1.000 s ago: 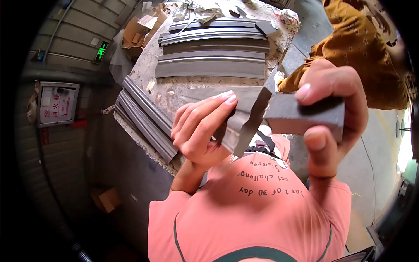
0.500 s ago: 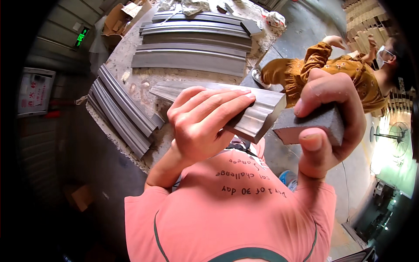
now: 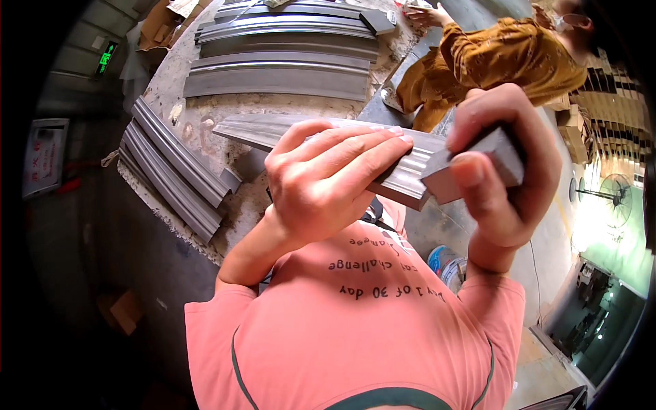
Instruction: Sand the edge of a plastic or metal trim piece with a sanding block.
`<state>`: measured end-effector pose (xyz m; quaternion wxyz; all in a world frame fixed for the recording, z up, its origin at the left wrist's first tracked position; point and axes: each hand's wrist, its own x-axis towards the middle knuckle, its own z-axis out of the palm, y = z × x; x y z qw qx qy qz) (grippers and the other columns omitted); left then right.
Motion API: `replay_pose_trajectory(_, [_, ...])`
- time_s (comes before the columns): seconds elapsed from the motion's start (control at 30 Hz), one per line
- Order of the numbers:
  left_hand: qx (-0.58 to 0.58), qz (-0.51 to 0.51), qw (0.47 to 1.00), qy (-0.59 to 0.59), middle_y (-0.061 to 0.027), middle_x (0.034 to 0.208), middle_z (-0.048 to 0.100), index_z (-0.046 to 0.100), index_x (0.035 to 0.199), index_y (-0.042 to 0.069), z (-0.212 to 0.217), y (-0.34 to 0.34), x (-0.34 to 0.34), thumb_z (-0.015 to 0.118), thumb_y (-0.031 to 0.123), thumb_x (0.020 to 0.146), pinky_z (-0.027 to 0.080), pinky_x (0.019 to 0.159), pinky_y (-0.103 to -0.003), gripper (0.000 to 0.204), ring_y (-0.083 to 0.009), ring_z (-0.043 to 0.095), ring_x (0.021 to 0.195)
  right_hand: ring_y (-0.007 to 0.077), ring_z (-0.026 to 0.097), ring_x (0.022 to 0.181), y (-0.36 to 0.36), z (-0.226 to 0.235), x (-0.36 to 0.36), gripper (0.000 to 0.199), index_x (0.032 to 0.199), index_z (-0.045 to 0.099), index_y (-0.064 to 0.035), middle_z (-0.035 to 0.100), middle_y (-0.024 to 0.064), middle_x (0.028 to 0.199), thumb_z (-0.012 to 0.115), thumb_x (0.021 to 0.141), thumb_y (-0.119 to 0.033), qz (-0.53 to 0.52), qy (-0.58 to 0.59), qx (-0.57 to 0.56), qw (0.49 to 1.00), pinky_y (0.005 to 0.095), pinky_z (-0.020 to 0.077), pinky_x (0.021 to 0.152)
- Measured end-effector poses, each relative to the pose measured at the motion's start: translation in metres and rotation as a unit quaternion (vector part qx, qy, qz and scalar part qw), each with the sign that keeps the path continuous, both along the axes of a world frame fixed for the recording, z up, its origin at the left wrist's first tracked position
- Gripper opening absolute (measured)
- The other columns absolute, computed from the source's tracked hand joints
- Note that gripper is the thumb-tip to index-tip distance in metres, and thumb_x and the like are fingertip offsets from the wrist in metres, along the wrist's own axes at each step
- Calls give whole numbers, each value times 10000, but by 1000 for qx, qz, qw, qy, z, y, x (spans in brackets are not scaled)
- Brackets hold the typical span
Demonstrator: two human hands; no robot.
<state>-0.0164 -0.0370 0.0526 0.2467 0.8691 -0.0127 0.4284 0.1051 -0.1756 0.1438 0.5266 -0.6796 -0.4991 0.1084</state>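
Observation:
My left hand grips a long grey profiled moulding strip, fingers wrapped over its near end. The strip runs back to the left over the workbench. My right hand is closed around a dark grey rectangular block, pressed against the near end of the strip. Below the hands my pink shirt fills the picture.
A dusty workbench carries several more grey moulding strips laid side by side, and a stack of strips leans along its left edge. A person in a mustard-coloured top works at the far right. A fan stands on the right.
The view has tipped down and the hands look closer. My left hand has shifted further over the strip's end, and the block has come against the strip's end.

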Motion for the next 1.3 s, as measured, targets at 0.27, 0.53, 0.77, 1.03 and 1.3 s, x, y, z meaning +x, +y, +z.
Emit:
replay_pose_trajectory(0.27, [18,-6,1000,3,25,914,764,765,973,171,-4,-4,3,724,129,730,511,737,-259,250,-112,732,851,126,516,702,-15,7,11,297,867,581,9,569,54,781,692,858,-266,-37,17,-133,990,247,380,624])
replay_pose_trajectory(0.53, [19,-2,1000,5,26,916,765,767,979,179,-5,-3,4,737,112,721,500,740,-261,268,-109,729,857,136,519,688,-16,-1,6,325,889,583,3,583,77,798,713,854,-292,-7,-9,-86,996,259,395,638])
replay_pose_trajectory(0.77, [-7,-32,999,14,-61,929,763,770,1004,100,-1,-3,4,728,25,683,513,722,-304,333,-206,738,852,132,521,737,-20,-5,3,295,901,581,6,587,69,824,701,884,-262,-71,-32,-9,997,245,381,663])
replay_pose_trajectory(1.03, [3,-10,1000,21,-54,953,768,770,1008,111,-2,-7,-3,718,30,702,498,762,-290,321,-189,740,881,65,517,580,-19,-33,18,137,908,598,-23,593,10,696,707,870,-97,-75,-43,23,996,222,408,521])
replay_pose_trajectory(1.3, [5,-10,1000,28,-22,979,767,766,1014,127,-2,-6,-4,630,-18,663,492,762,-278,404,-145,733,911,49,497,592,-18,-34,11,155,916,593,-20,588,5,689,703,881,-125,-67,-7,64,996,204,390,528])
